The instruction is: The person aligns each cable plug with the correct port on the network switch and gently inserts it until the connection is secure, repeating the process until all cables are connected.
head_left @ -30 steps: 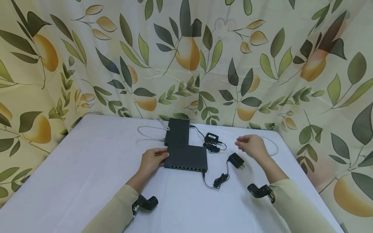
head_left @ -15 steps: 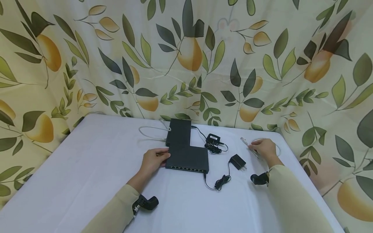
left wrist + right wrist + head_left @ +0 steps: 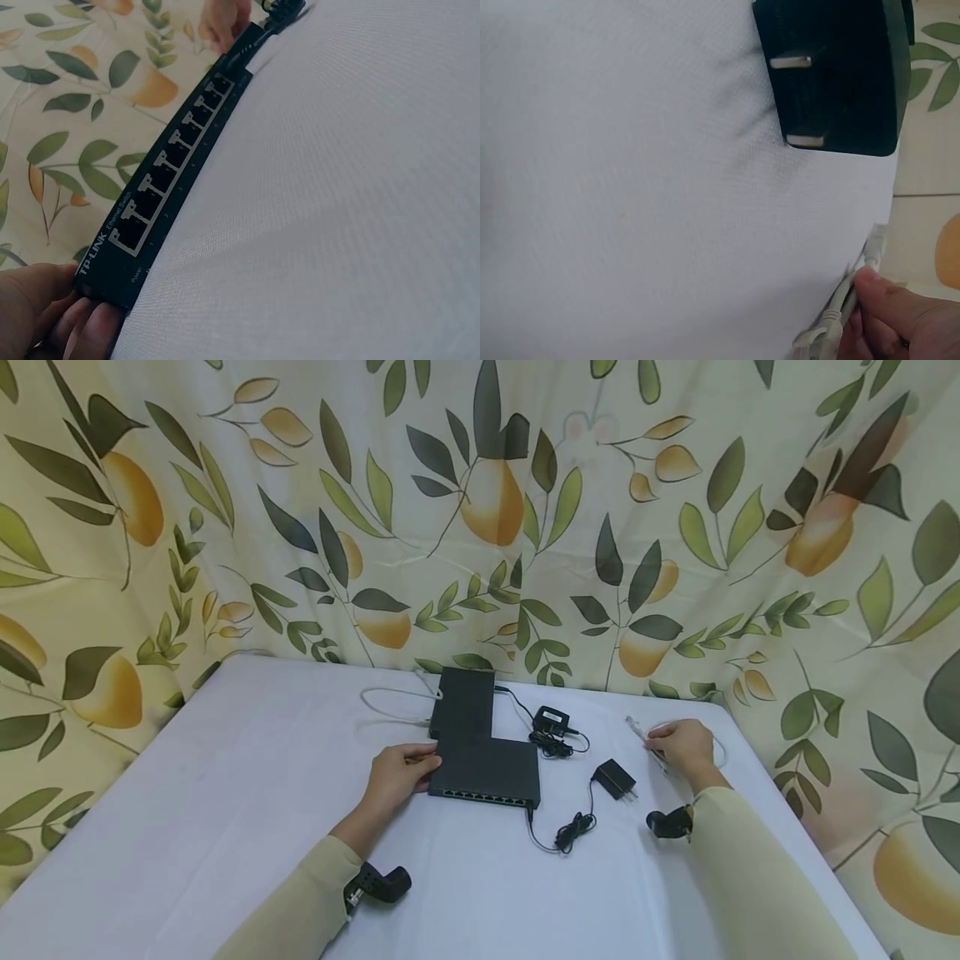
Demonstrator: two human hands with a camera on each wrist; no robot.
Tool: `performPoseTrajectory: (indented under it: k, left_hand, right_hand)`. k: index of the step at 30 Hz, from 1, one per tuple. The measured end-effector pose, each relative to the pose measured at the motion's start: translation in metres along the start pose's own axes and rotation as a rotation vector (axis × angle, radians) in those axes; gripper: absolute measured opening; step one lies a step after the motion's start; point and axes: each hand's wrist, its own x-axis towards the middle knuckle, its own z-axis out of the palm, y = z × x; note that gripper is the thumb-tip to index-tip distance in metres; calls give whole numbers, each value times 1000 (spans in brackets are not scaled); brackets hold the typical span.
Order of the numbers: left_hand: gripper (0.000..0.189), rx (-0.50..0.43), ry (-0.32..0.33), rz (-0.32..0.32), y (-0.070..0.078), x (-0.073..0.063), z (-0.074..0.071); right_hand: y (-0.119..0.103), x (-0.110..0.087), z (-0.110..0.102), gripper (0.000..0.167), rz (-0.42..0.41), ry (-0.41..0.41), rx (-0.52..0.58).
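Note:
My left hand (image 3: 396,774) pinches the left edge of a black TP-LINK Ethernet switch (image 3: 491,767), thumb above and fingers below in the left wrist view. The switch lies flat, its row of ports (image 3: 161,169) facing the near side and a power lead running from the right end. At the right of the table, my right hand (image 3: 684,750) pinches a whitish network cable (image 3: 633,725). One clear plug (image 3: 876,241) points away beyond the fingertips, and another plug (image 3: 819,341) shows nearer the right wrist camera. Part of the cable is hidden by the hand.
A second black box (image 3: 465,700) touches or overlaps the switch's far side, with a white cable loop (image 3: 397,691) at its left. Two black power adapters, a far one (image 3: 551,720) and a near one (image 3: 615,778) with prongs exposed, lie between the switch and my right hand.
My right hand has moved right and down to the network cable and now pinches it, then stays almost still. My left hand keeps its grip on the switch; the view shifts slightly.

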Motion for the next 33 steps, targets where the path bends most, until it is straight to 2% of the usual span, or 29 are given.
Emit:
performPoseTrajectory:
  k: [6,13,16,21,25,33]
  left_hand:
    - [29,1,1,-8,-1,1,0]
    - [29,-8,6,-1,0,1,0]
    - [29,-8,6,-9,-1,2,0]
    - [29,-9,7,-7,-2,2,1]
    - [29,-11,8,-6,-2,2,0]
    - [29,-16,3,-1,0,1,0]
  right_hand:
    - [6,0,-7,29,75,-110,61]
    - [22,0,-11,41,180,-238,273]
    - [28,-5,-12,43,199,-284,335]
    - [31,-23,-17,45,136,-340,386]
    - [30,-40,-22,42,120,-381,435]
    - [32,-65,-26,40,78,-381,387]
